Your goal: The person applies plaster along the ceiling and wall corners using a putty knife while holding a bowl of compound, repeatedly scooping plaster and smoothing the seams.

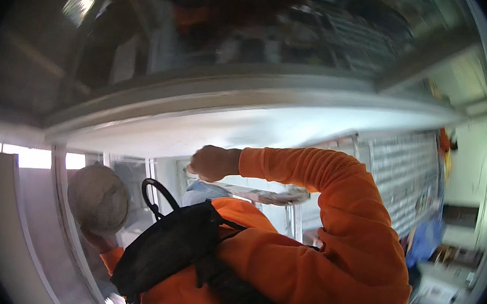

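Observation:
My left hand point(97, 239) is at the lower left, against the near edge of a round, grey, mottled bowl point(98, 198) that it holds up. The bowl looks coated with something pale. In the middle, my right hand point(213, 164) is closed in a fist just below a long white ledge-like surface point(246, 123). What the fist holds is hard to make out. Beneath that forearm, a long pale piece with grey smears point(268, 195) stretches rightward; I cannot tell whether it is in the hand.
A dark glass pane point(236, 40) with reflections lies beyond the white surface, behind a grey frame point(213, 99). A black bag point(169, 250) with a strap hangs across my chest. White panels point(38, 208) stand at the left. A ribbed pale surface point(405, 173) and stored items are at the right.

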A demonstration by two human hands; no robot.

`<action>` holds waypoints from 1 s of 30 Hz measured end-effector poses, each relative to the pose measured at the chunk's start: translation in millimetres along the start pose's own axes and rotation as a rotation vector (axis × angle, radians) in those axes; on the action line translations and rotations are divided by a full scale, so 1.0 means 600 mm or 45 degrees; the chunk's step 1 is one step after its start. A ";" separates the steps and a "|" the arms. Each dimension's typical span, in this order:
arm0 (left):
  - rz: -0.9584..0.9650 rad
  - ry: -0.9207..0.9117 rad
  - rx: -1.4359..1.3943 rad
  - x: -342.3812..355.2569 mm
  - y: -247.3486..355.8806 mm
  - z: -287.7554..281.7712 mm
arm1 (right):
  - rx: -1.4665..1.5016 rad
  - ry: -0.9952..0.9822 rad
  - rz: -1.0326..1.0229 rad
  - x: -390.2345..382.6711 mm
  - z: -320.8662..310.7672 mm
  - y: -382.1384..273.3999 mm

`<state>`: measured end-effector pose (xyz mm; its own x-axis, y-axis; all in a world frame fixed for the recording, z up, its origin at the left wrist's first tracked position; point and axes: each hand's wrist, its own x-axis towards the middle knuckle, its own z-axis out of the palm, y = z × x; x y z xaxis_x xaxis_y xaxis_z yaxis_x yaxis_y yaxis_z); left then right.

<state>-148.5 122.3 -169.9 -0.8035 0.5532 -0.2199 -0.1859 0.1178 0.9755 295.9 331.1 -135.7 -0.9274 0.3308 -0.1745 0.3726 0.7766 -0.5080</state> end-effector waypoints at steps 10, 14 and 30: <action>0.019 -0.577 -0.141 0.004 0.098 0.226 | 0.533 0.585 0.451 -0.207 0.049 -0.016; 0.100 -0.691 -0.175 -0.021 0.087 0.267 | 0.453 0.496 0.456 -0.156 0.042 0.021; 0.278 -0.143 -0.640 -0.089 0.131 0.247 | 0.747 -0.186 -0.171 0.219 -0.222 -0.093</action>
<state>-36.5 224.3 -80.2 -0.7936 0.6082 0.0155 -0.2911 -0.4020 0.8681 157.5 402.7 -18.1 -0.9754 0.1412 -0.1695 0.2106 0.3681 -0.9056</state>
